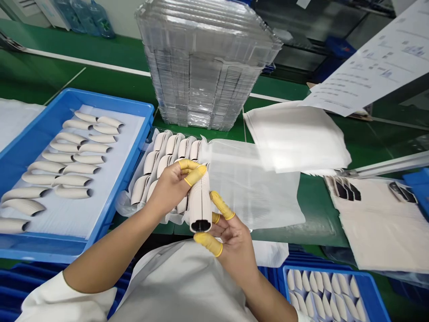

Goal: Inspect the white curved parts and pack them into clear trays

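Note:
Both hands hold one white curved tube-like part (pixel 200 203) upright over the bench, its open dark end facing me. My left hand (pixel 174 183) grips its upper end, with yellow finger cots on thumb and fingers. My right hand (pixel 228 235) pinches its lower end with yellow-capped fingertips. Just behind the hands lies a clear plastic tray (pixel 161 154) with rows of the same white parts, partly under a translucent sheet (pixel 248 183).
A blue bin (pixel 20 147) at left holds several white parts on white foam. A tall stack of clear blister trays (pixel 204 67) stands behind. White foam sheets (pixel 295 136) lie at right, papers beyond them. Another blue bin (pixel 328 290) of parts sits at lower right.

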A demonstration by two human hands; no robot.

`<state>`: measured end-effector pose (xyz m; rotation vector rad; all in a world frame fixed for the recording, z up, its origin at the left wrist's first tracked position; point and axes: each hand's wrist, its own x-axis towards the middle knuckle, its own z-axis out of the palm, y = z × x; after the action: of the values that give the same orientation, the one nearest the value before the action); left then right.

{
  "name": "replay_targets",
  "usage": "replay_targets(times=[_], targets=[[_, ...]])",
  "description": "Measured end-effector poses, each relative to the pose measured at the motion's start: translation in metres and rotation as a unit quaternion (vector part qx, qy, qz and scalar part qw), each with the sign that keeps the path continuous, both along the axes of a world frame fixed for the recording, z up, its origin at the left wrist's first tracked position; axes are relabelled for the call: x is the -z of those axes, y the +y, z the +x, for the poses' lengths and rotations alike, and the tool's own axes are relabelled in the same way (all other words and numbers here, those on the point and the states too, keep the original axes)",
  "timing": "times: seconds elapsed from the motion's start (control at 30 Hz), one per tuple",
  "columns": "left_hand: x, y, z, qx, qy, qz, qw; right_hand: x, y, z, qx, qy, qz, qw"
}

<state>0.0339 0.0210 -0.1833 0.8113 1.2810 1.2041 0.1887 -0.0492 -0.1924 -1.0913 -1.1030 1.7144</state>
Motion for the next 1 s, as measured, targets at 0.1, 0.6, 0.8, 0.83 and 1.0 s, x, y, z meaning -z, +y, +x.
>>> replay_targets(times=[0.1,0.6,0.8,0.83,1.0], targets=[[0.006,0.006,0.001,0.019,-0.026,-0.05,0.998,-0.002,0.004,0.001,0.007,-0.042,0.001,0.999],[0.011,0.002,-0.001,0.002,-0.102,-0.071,0.992,-0.007,0.007,-0.002,-0.006,-0.115,0.078,0.99],[0.0,-0.012,0.0,-0.034,-0.141,-0.024,0.989,0.001,-0.003,-0.004,-0.029,-0.047,0.094,0.994],[-0.002,-0.015,0.001,-0.045,-0.147,-0.006,0.988,0.003,-0.005,-0.006,-0.029,-0.008,0.076,0.997],[0.001,-0.028,0.005,-0.096,-0.167,0.056,0.98,0.005,-0.009,-0.015,-0.061,0.194,-0.119,0.972]])
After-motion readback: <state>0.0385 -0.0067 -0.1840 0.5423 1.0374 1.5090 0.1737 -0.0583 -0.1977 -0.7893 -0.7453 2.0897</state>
